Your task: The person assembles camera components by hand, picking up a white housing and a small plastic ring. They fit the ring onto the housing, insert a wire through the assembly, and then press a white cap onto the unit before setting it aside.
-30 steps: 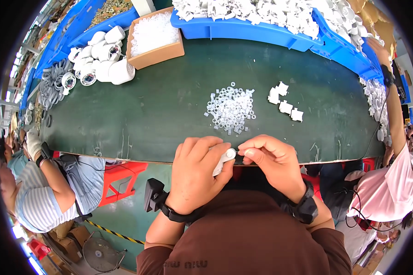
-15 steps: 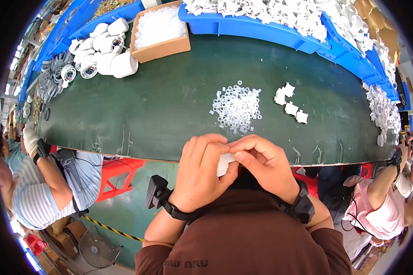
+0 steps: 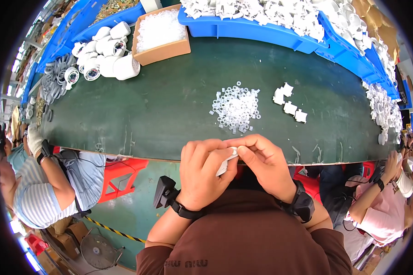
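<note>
far left: co-worker's gloved hand [image 3: 34, 140] at the worktop's left end. next, grey rings [image 3: 57, 75] heaped by the upper left corner, then white camera-like housings [image 3: 119, 66] piled along the far edge, left of a carton [image 3: 185, 48] full of clear bits.

middle, at the near edge of the worktop [image 3: 160, 114]: left hand [image 3: 202, 172] has its fingers clamped on a small white part [image 3: 225, 166], which sits tilted between the two hands, mostly covered. clear rings [image 3: 236, 107] lie loose just beyond. right hand [image 3: 266, 162]: thumb and index are together at the part's upper end (can't tell if they pinch the part itself or something tiny on it).

change: a second ago the right fingertips stood just off the part's round end, which faced up; now they're up against it and that end is partly hidden. my read: the work has gone from lining up to close fingertip work at that end, part not released.

right of that: four white pieces [image 3: 289, 107] lie well in from the near edge, same count as before. blue bin [image 3: 257, 31] of white parts at the far edge; more white parts [image 3: 383, 110] heaped near the right end. the co-worker's hand [image 3: 391, 166] over there was up at the bins, now down by the near right corner.
</note>
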{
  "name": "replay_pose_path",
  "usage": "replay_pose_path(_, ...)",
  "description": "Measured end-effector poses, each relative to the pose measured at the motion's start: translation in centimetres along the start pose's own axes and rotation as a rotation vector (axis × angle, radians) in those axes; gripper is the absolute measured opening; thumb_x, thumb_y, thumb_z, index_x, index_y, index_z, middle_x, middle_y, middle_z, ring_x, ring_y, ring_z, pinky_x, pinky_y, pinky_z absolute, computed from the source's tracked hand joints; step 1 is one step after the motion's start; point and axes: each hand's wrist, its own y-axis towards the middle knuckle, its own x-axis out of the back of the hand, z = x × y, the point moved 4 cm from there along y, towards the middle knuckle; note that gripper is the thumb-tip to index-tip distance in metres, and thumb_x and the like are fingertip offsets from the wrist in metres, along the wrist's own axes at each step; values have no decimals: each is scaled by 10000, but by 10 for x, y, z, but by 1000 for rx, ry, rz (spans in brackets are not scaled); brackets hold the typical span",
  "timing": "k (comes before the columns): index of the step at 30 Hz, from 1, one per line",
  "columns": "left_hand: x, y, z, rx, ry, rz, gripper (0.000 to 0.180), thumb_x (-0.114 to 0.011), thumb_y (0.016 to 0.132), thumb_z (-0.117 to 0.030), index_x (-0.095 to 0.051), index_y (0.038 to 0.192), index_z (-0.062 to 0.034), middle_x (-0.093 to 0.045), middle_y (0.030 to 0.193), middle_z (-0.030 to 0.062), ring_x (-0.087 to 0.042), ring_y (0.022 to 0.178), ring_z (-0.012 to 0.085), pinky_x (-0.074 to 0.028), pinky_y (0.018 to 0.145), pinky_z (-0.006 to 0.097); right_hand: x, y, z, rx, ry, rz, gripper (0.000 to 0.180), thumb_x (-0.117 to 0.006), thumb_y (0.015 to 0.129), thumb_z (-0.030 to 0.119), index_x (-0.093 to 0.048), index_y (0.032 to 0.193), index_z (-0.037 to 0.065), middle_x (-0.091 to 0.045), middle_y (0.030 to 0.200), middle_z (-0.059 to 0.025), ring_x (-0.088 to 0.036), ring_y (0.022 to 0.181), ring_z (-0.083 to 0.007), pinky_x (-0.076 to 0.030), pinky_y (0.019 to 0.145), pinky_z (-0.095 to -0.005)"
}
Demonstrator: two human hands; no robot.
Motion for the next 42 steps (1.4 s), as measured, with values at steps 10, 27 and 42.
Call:
replay_pose_path(10, 2, -3, 2, 72, -37, 15, 301, -831, 723, -53, -651, 952, -125, -673, 1031, 5, -595, 905, 253, -456, 781, 386, 1, -3, -4, 16, -115, 14, 208, -555, 1063, 53, -654, 1236, -9, -682, 1128, -31, -605, 1041, -61, -507, 900, -243)
replay_pose_path(27, 13, 18, 8, -38, -57, 256, 276, -811, 745, -95, -671, 980, -132, -683, 1043, 15, -611, 962, 279, -462, 835, 410, 10, 3, -4, -56, -94, 78, 201, -582, 1052, 61, -649, 1207, -47, -698, 1140, -58, -638, 1041, -91, -522, 912, -249)
replay_pose_path(42, 29, 5, 38, 232, 267, 19, 480, -736, 816, -61, -599, 1276, -39, -494, 1431, 211, -410, 1327, 428, -333, 1117, 521, 138, -53, 57, 492, -676, -715, 79, -684, 978, 56, -714, 1002, -13, -731, 936, -78, -691, 869, -130, -540, 793, -267)
